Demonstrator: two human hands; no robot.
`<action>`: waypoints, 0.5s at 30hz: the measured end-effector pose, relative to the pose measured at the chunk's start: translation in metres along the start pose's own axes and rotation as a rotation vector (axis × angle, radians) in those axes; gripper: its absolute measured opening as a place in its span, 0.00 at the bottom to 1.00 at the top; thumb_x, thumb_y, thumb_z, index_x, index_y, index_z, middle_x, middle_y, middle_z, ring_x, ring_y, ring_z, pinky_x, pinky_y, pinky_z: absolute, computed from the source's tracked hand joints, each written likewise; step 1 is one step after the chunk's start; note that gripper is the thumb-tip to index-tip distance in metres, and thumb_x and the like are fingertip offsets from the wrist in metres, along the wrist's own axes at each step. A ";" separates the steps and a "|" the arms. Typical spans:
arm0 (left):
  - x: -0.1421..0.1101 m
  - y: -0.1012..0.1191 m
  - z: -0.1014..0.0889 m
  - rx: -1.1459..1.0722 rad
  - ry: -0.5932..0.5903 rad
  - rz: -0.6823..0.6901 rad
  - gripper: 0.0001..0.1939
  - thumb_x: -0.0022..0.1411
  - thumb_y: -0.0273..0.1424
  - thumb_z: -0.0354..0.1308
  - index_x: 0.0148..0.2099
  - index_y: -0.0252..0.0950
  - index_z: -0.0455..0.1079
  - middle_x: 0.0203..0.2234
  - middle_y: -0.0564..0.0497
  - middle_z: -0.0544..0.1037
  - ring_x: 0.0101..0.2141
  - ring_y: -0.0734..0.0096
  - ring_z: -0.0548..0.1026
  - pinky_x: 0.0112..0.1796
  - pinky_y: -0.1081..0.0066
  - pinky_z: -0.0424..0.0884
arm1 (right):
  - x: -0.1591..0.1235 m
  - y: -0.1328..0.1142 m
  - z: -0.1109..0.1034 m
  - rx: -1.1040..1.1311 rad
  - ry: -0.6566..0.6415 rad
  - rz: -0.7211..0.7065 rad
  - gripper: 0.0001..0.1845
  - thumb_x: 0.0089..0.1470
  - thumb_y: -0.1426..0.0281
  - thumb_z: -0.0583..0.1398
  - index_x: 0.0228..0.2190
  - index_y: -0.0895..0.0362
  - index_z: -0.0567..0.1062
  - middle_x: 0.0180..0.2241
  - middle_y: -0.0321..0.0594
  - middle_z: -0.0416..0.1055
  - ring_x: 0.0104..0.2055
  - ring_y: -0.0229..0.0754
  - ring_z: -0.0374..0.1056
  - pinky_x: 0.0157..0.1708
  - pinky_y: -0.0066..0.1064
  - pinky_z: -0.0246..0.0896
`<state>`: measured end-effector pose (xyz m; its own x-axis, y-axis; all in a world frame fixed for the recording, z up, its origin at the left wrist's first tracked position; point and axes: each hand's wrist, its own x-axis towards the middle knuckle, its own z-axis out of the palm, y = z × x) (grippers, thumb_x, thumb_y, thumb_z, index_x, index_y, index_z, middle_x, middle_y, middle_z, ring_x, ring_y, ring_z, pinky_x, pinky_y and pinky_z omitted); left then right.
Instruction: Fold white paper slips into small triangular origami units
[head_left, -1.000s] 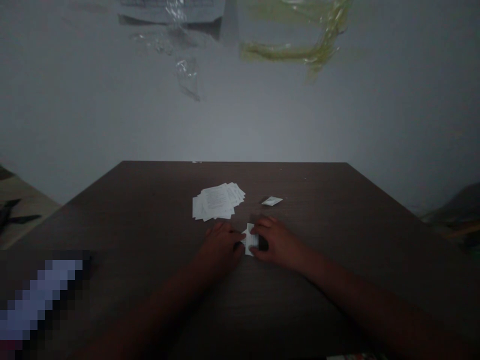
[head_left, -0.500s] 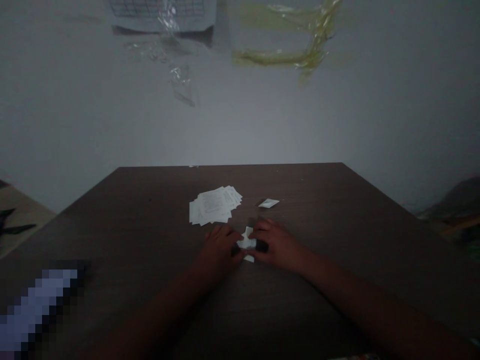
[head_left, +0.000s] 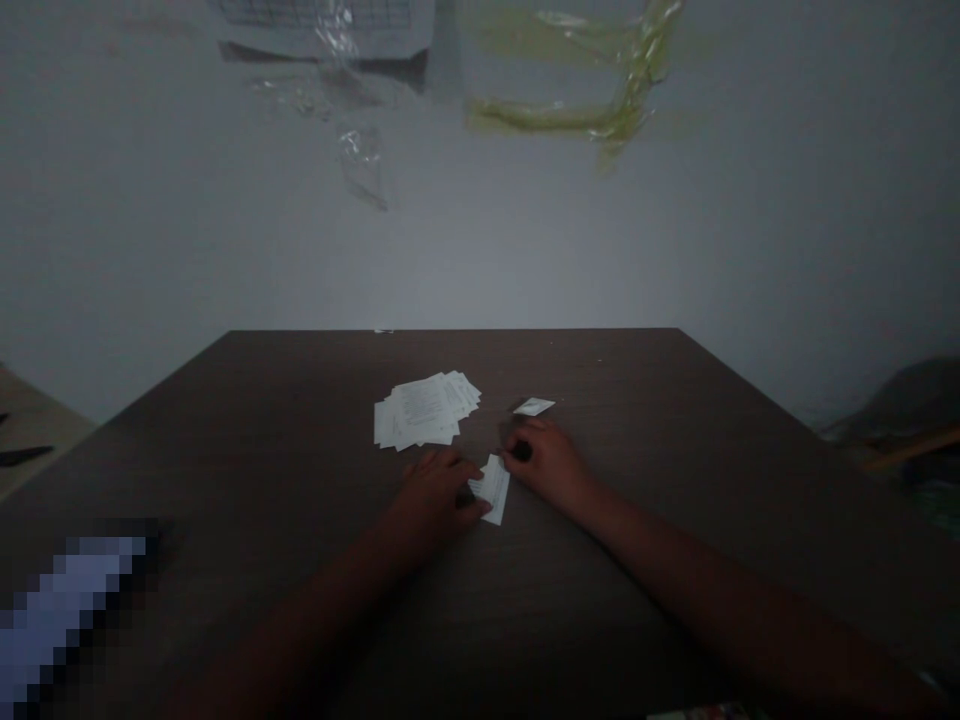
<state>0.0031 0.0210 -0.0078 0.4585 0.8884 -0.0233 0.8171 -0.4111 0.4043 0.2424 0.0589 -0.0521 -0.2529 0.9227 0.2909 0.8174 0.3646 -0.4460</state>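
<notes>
On a dark brown table (head_left: 262, 440) my left hand (head_left: 439, 495) rests with its fingers pinched on the edge of a small white paper slip (head_left: 493, 489). My right hand (head_left: 546, 462) sits just right of the slip, fingers curled around something small and dark that I cannot make out. A fanned pile of white slips (head_left: 424, 410) lies a little beyond my left hand. One small folded white piece (head_left: 534, 406) lies just beyond my right hand.
A pale wall rises behind the table, with clear and yellowish tape scraps (head_left: 570, 110) and a gridded sheet (head_left: 322, 15) stuck near the top. A pixelated patch (head_left: 67, 610) covers the lower left corner. Dim clutter sits at the far right (head_left: 911, 430).
My right hand has drawn back off the slip toward the far right, so the slip shows more fully. My left hand keeps its hold on the slip's left edge.
</notes>
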 end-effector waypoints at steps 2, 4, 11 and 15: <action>0.000 0.000 0.001 0.001 0.017 0.010 0.16 0.67 0.31 0.75 0.56 0.42 0.85 0.58 0.41 0.86 0.62 0.36 0.81 0.63 0.45 0.77 | 0.002 0.002 -0.001 -0.011 0.008 0.014 0.02 0.67 0.70 0.71 0.38 0.54 0.85 0.43 0.46 0.83 0.49 0.53 0.78 0.51 0.44 0.71; -0.001 0.000 0.001 0.008 0.018 0.011 0.17 0.67 0.31 0.76 0.56 0.42 0.85 0.59 0.41 0.85 0.62 0.38 0.80 0.64 0.46 0.76 | 0.001 0.001 -0.002 -0.013 0.004 0.003 0.04 0.69 0.71 0.68 0.39 0.54 0.86 0.44 0.47 0.83 0.49 0.54 0.77 0.52 0.44 0.71; -0.001 0.004 0.001 -0.009 -0.021 0.017 0.27 0.68 0.28 0.74 0.67 0.42 0.80 0.65 0.41 0.83 0.66 0.41 0.79 0.68 0.43 0.73 | -0.017 -0.014 -0.008 0.103 -0.049 -0.053 0.06 0.67 0.67 0.71 0.35 0.53 0.82 0.40 0.44 0.80 0.48 0.54 0.76 0.52 0.45 0.70; -0.001 -0.002 0.008 -0.037 0.048 0.056 0.32 0.66 0.26 0.72 0.71 0.43 0.77 0.68 0.40 0.82 0.68 0.38 0.78 0.68 0.42 0.74 | -0.019 -0.014 -0.007 0.348 -0.064 0.068 0.09 0.60 0.67 0.73 0.33 0.52 0.78 0.36 0.38 0.78 0.41 0.49 0.75 0.47 0.41 0.69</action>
<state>0.0039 0.0195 -0.0162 0.4852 0.8733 0.0434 0.7766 -0.4532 0.4376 0.2391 0.0351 -0.0452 -0.2450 0.9483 0.2015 0.6114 0.3124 -0.7270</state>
